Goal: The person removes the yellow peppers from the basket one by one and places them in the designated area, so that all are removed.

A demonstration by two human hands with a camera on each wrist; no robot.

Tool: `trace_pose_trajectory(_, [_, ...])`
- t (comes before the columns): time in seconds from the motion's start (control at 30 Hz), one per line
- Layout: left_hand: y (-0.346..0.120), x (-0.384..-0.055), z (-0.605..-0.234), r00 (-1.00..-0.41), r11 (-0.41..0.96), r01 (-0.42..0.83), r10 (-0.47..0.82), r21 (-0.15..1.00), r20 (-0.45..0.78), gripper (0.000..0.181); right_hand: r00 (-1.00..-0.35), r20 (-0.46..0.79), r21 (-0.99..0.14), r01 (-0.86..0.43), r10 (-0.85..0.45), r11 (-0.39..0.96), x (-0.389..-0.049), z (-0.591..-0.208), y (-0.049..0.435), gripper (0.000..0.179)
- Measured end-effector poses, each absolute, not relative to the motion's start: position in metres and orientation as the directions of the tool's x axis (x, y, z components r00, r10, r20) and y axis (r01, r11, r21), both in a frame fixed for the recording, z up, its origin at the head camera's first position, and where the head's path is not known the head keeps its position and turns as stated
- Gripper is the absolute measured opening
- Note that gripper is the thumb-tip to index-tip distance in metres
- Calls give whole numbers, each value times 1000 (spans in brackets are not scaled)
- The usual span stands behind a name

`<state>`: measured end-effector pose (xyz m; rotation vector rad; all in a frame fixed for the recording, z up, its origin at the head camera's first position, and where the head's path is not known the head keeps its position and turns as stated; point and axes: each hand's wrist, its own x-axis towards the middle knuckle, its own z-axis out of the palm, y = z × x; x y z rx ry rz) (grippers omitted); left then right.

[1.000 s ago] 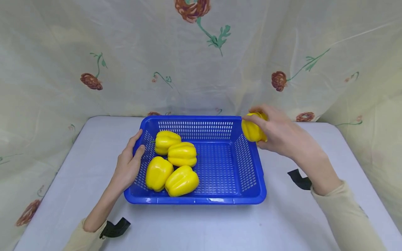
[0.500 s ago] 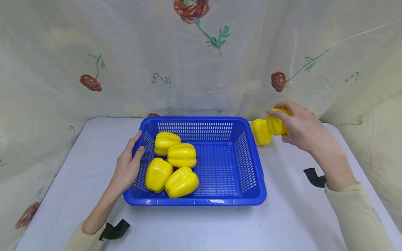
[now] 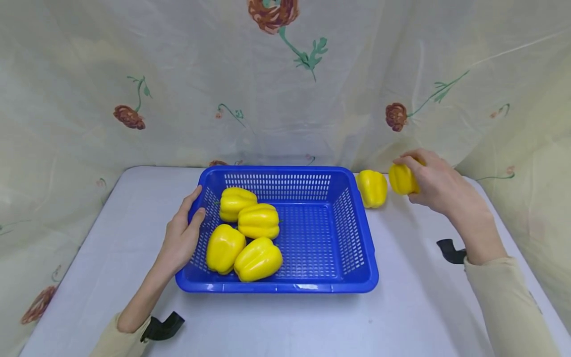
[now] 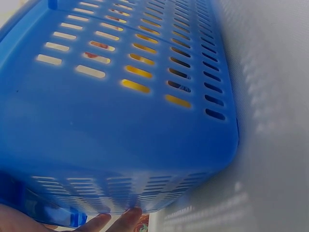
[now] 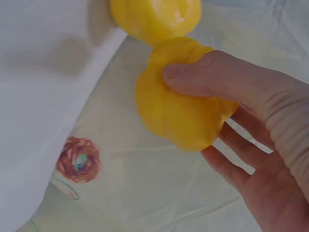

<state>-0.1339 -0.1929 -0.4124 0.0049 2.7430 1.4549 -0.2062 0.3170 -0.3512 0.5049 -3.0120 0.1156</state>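
My right hand (image 3: 441, 188) grips a yellow bell pepper (image 3: 402, 179) above the far right of the table. In the right wrist view the thumb lies across this pepper (image 5: 178, 113), with fingers around its other side. A second bell pepper (image 3: 372, 189) sits on the table between the held one and the blue basket (image 3: 276, 286). My left hand (image 3: 180, 240) holds the basket's left rim, thumb over the edge. Several more yellow bell peppers (image 3: 258, 220) lie in the left half of the basket. The left wrist view shows the basket's slotted wall (image 4: 96, 135) up close, fingertips below it.
A white cloth covers the table (image 3: 312, 327). Behind it hangs a pale curtain (image 3: 192, 59) with a flower print, close to the table's far edge. Black wrist mounts (image 3: 164, 327) stick out beside both sleeves.
My right hand has carried its pepper rightward from above the basket's right rim, bringing the pepper on the table into view. The left hand and basket have stayed put.
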Motion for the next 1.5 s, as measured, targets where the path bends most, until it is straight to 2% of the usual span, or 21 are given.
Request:
trace_pose_trajectory(0.43, [-193,-134,-414,-999,565,-16,15,825,-29,59,-963,-67,-170,-248,-262,954,-228,-385,338,86])
trace_pose_trajectory(0.77, [-193,-134,-415,-999,566,-16,15,824,-30,59,-951,-23,-155,-302,-309,941,-231,-403,339,76])
trace_pose_trajectory(1.2, [-193,-135,-414,-1000,560,-13,17,828,-27,59,-954,-40,-144,-290,-298,946,-231,-402,336,82])
trace_pose_trajectory(1.5, [-193,-134,-413,-999,564,-20,12,825,-32,60,-953,-53,-204,-281,-297,938,-230,-404,334,84])
